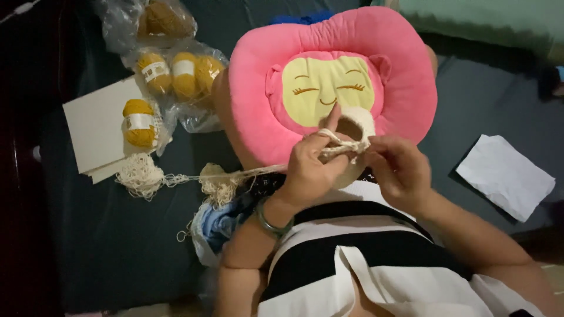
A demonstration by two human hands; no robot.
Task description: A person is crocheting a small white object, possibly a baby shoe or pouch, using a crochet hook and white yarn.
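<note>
both hands (358, 167) on cream crochet piece (352, 132)

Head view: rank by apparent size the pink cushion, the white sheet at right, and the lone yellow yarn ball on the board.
1. Pink cushion, largest.
2. White sheet.
3. Yellow yarn ball, smallest.

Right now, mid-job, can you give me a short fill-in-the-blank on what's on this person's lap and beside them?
1. Both the left hand and the right hand hold a cream crocheted piece over a cushion coloured ____.
2. The yarn balls in the clear bags are coloured ____.
3. The loose cream yarn pile lies on the person's ____ side.
4. The bracelet sits on the ____ wrist.

Missing words: pink; mustard yellow; left; left
</note>
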